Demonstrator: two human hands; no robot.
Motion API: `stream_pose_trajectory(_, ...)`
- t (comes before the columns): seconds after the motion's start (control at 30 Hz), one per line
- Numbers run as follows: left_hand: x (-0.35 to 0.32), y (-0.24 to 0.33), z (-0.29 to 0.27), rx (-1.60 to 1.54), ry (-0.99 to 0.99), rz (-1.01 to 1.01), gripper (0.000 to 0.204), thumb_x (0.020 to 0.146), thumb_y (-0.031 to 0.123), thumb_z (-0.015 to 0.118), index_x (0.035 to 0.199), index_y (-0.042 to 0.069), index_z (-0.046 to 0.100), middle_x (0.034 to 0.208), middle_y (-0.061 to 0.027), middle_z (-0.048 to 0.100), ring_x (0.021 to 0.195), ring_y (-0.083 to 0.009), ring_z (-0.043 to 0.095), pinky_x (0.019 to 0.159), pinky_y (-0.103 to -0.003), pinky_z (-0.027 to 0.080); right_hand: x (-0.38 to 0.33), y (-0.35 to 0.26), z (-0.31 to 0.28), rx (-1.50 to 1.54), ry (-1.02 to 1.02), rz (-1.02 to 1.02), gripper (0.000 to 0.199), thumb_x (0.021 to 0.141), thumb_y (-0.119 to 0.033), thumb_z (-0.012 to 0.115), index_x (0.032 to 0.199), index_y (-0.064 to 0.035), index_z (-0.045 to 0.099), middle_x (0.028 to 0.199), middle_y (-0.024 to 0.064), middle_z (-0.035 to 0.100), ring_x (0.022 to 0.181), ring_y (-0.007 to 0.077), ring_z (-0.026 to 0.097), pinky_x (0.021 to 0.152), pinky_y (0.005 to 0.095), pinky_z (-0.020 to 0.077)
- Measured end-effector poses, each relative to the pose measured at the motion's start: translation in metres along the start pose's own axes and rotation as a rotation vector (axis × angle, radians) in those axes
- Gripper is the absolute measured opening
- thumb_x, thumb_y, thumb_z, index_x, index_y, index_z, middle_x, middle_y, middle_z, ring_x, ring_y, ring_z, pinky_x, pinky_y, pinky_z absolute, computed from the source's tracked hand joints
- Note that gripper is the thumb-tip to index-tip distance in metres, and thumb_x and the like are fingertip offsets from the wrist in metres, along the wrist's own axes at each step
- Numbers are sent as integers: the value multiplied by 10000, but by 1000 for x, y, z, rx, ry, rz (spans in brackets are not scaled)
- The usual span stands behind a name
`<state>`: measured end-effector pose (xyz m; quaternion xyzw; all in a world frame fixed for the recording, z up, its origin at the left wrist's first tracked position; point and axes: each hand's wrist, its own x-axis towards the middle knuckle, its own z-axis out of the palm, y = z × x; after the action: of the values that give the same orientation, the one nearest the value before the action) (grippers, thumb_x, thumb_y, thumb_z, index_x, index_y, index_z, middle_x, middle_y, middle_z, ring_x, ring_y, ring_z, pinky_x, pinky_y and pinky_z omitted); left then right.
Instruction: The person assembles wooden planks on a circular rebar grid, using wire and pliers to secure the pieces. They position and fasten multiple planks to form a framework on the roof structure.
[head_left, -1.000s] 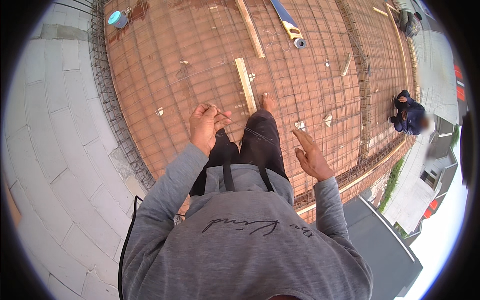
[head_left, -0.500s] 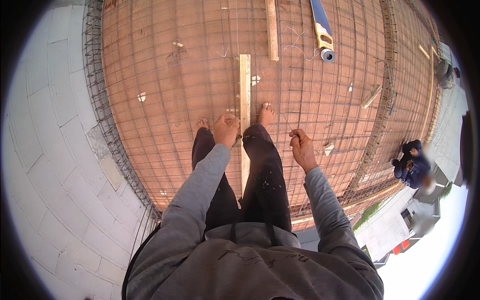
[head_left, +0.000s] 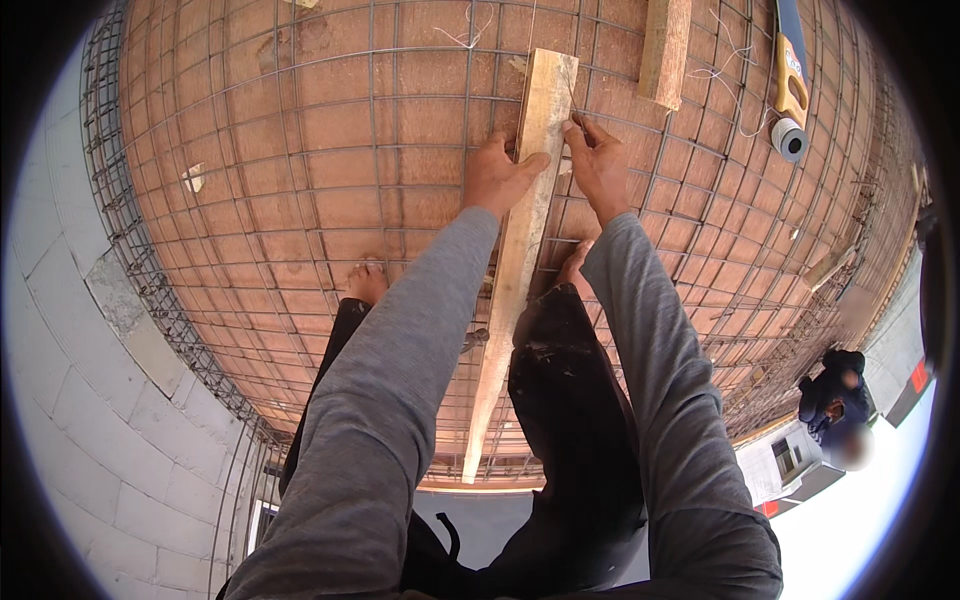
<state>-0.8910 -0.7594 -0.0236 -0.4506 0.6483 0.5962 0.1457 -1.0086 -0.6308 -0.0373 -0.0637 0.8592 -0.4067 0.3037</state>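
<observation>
A long wooden batten (head_left: 532,190) lies lengthwise over the steel mesh between my legs. My left hand (head_left: 500,180) is wrapped on its left edge near the far end, thumb across the top face. At the right edge my right hand (head_left: 598,165) has its fingers pinched on a thin dark piece, possibly wire or a nail; its kind is too small to make out. Beneath the batten, the rebar mesh (head_left: 420,150) spreads over reddish-brown plywood boards (head_left: 330,125). A dark tool end (head_left: 474,340) shows beside the batten near my knees.
A second timber piece (head_left: 664,50) lies far right of the batten. Beyond it are a handsaw (head_left: 790,70) and a round grey roll (head_left: 789,140), with loose white string (head_left: 722,70) nearby. A block wall (head_left: 70,330) borders the left. Another person (head_left: 838,400) crouches far right.
I have bent lower and both hands have reached forward. My left hand now grips the batten, whose far end has shifted rightward; my right hand has come in against its right edge.
</observation>
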Motion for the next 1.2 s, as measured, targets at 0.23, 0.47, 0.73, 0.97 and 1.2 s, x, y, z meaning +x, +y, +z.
stream_pose_trajectory(0.23, 20, -18, 10, -109, -47, 33, 659, 825, 337, 765, 1347, -8, 559, 1171, -209, 698, 1072, -289, 679, 946, -385, 510, -6, 0, 6, 48, 40, -116, 349, 975, -281, 653, 1178, -8, 732, 1026, 225, 725, 946, 264, 699, 822, 351, 531)
stream_pose_trajectory(0.47, 30, -26, 11, -141, -76, 79, 521, 896, 221, 685, 1339, -15, 547, 1131, -158, 713, 982, -203, 697, 873, -346, 533, -6, 0, 10, 97, 59, -113, 306, 976, -231, 658, 1162, 0, 734, 1004, 206, 720, 903, 245, 684, 802, 339, 523)
stream_pose_trajectory(0.73, 35, -22, 4, -145, -141, 31, 529, 859, 222, 682, 1301, -35, 547, 1145, -169, 700, 986, -215, 691, 865, -344, 534, -5, -6, 9, 88, 59, -130, 293, 974, -214, 671, 1153, 9, 735, 956, 175, 719, 852, 209, 658, 767, 333, 511)
stream_pose_trajectory(0.97, 27, -14, 1, -36, -25, 86, 590, 785, 332, 732, 1224, -38, 599, 1087, -179, 716, 910, -275, 698, 810, -370, 540, -13, -16, -15, -16, 9, -166, 314, 1009, -224, 614, 1191, 15, 704, 972, 172, 718, 867, 232, 664, 771, 335, 513)
stream_pose_trajectory(1.2, 44, -7, -30, 106, 227, 251, 325, 976, 219, 578, 1199, 1, 670, 904, -105, 717, 707, -172, 693, 706, -335, 556, -61, 11, -53, -131, 26, -205, 276, 976, -161, 574, 1164, -1, 698, 881, 252, 703, 785, 389, 697, 708, 418, 537)
